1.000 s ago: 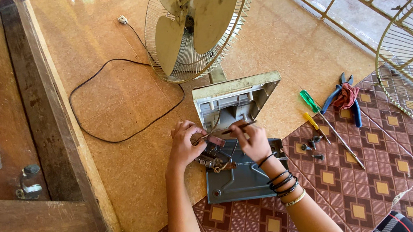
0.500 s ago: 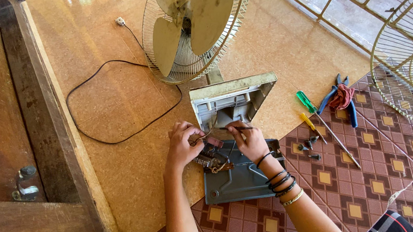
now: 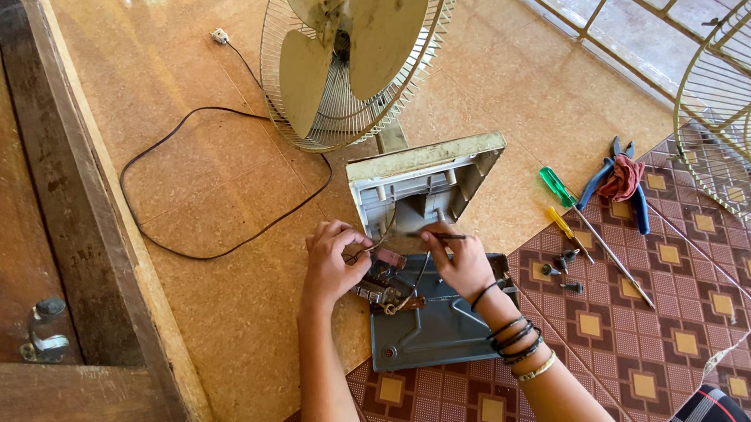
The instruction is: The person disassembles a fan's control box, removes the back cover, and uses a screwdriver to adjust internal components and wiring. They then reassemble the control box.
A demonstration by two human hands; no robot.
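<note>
We are pinching wires (image 3: 388,284) with our left hand (image 3: 330,265) and gripping a thin tool (image 3: 438,234) with our right hand (image 3: 463,262), near the fan's opened base (image 3: 423,184).

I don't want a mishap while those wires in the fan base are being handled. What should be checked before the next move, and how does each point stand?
1. Plug out of any socket: ok, it lies loose on the floor at the end of the black cord.
2. Fan blades at rest: ok, they look sharp, not blurred.
3. Open base housing steady: cannot tell, it stands tilted up.
4. Left hand and right hand gripping wires: ok, both pinch thin wires over the grey base plate.
5. Screwdrivers and pliers nearby: ok, on the patterned mat beside the right hand.
6. Loose screws gathered: ok, on the mat.
</note>
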